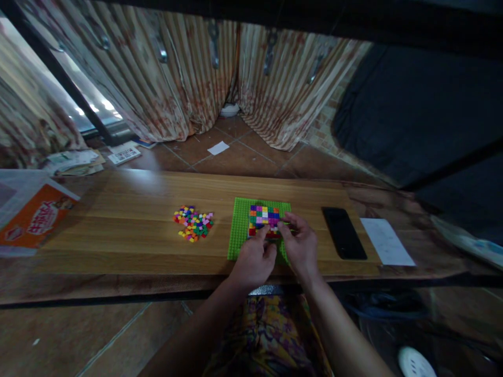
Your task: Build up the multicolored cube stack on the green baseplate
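A green baseplate (240, 230) lies on the wooden table (118, 209), with a square patch of small coloured bricks (264, 215) built on it. My left hand (253, 262) rests on the plate's near edge, its forefinger stretched out onto the patch's front row and the other fingers curled. My right hand (301, 243) is beside it, fingers bent and pressed at the patch's right front corner. What the right fingers pinch is too small to make out. A loose pile of coloured bricks (194, 222) lies to the left of the plate.
A black phone (343, 232) and a white paper sheet (387, 242) lie to the right of the plate. An orange printed bag (33, 217) sits at the table's left end. Striped curtains (188, 78) hang behind, over a tiled floor.
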The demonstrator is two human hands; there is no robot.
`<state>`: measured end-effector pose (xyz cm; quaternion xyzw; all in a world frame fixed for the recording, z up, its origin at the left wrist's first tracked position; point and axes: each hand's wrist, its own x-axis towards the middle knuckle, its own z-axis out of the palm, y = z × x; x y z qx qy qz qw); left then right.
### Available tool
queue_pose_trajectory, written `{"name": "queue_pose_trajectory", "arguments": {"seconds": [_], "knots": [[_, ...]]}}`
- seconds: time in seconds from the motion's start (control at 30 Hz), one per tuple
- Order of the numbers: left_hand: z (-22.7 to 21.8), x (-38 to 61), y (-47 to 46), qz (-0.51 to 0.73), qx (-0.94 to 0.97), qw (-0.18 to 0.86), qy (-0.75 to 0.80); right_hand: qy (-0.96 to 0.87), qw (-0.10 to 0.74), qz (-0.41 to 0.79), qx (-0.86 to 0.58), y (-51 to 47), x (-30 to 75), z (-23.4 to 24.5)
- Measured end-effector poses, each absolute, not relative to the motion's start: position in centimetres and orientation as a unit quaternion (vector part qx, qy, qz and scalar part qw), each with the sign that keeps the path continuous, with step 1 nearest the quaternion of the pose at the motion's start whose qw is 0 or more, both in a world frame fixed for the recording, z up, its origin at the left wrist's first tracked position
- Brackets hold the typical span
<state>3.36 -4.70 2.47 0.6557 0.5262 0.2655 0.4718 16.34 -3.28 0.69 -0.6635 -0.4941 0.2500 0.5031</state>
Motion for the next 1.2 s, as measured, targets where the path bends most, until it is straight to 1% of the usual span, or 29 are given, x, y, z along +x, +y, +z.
{"name": "queue_pose_trajectory", "arguments": {"seconds": [0.1,0.33,0.73,0.9,1.03,1.2], "knots": [[2.6,3.5,-4.7,0.258,0.668,0.449,0.534,-0.464,0.510,0.283,-0.666,-2.5,16.2,0.3],[2.5,3.7,-4.5,0.256,0.686,0.419,0.537,-0.460,0.489,0.296,-0.680,-1.9,16.1,-0.1],[2.0,4.2,-5.0,0.253,0.696,0.398,0.541,-0.509,0.460,0.225,-0.692,-2.2,16.0,-0.1],[2.3,3.2,-5.4,0.263,0.695,0.392,0.542,-0.507,0.456,0.244,-0.689,-2.3,15.9,0.0],[1.6,-0.5,-5.5,0.295,0.657,0.340,0.604,-0.493,0.489,0.255,-0.673,-3.0,16.1,-0.1],[0.4,-6.6,-5.2,0.294,0.594,0.218,0.717,-0.477,0.526,0.249,-0.659,-4.2,16.2,0.2]]}}
